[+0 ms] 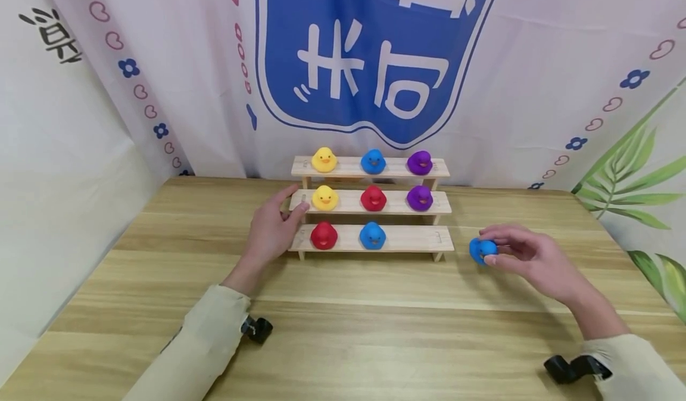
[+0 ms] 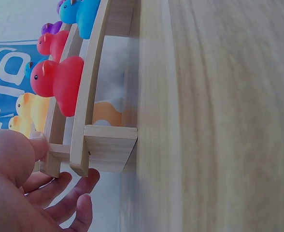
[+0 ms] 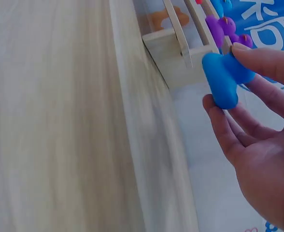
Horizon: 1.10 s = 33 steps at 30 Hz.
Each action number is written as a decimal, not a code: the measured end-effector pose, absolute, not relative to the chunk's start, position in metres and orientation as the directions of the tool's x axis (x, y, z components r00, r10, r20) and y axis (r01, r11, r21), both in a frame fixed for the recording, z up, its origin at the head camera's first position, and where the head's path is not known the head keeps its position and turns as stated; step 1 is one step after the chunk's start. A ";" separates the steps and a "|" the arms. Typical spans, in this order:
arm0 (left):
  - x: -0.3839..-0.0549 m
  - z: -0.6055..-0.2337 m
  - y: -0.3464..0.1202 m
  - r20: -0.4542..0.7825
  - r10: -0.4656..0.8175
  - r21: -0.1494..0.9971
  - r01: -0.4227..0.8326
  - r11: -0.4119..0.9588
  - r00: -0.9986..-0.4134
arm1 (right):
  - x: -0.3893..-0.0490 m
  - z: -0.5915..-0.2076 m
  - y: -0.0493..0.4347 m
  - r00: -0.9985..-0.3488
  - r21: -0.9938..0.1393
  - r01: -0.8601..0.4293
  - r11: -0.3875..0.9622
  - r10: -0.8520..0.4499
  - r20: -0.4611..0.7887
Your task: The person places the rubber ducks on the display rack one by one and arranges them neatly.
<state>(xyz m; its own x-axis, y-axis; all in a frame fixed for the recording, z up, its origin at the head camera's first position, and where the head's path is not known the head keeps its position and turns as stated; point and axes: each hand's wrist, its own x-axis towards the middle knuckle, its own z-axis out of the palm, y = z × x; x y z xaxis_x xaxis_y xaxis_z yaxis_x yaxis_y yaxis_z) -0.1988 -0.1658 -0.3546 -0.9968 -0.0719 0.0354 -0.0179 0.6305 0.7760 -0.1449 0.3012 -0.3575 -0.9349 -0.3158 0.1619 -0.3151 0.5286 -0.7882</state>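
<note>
A three-tier wooden display stand (image 1: 396,238) carries several rubber ducks. My left hand (image 1: 272,225) grips its left end, with the thumb (image 2: 38,145) against the middle tier and the other fingers around the end. To the right of the stand, my right hand (image 1: 527,261) pinches a blue rubber duck (image 3: 224,79) between thumb and fingers, above the tabletop. On the bottom tier sit a red duck (image 1: 324,236) and a blue duck (image 1: 373,236), with bare board at the right.
The middle tier holds yellow (image 1: 324,198), red (image 1: 373,198) and purple (image 1: 420,198) ducks. Above are yellow (image 1: 324,159), blue (image 1: 373,161) and purple (image 1: 420,162) ones. A printed curtain (image 1: 214,91) hangs behind the wooden table (image 1: 364,329).
</note>
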 end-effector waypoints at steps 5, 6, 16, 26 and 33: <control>-0.198 -0.357 -0.167 0.036 -0.084 0.774 -0.026 0.633 -0.996 | -0.149 -0.355 0.289 -0.937 -0.805 -0.303 0.509 -0.312 0.155; -0.198 -0.357 -0.167 0.036 -0.086 0.774 -0.027 0.633 -0.996 | -0.150 -0.355 0.286 -0.938 -0.807 -0.299 0.508 -0.311 0.152; -0.197 -0.357 -0.169 0.025 -0.096 0.772 -0.042 0.635 -0.995 | -0.159 -0.353 0.265 -0.936 -0.843 -0.299 0.446 -0.311 0.167; -0.198 -0.356 -0.166 0.018 -0.090 0.773 -0.043 0.633 -0.996 | -0.163 -0.356 0.251 -0.906 -0.856 -0.359 0.371 -0.358 0.225; -0.199 -0.355 -0.165 0.023 -0.083 0.774 -0.035 0.633 -0.996 | -0.169 -0.357 0.239 -0.890 -0.838 -0.369 0.401 -0.414 0.194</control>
<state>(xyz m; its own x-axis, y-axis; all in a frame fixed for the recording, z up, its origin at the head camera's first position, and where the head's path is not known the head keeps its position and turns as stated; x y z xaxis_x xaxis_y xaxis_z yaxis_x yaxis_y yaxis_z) -0.1988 -0.1650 -0.3553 -0.9962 -0.0835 0.0228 -0.0353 0.6325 0.7737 -0.1686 0.2394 -0.3574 -0.8896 -0.4136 0.1937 -0.3690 0.4011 -0.8384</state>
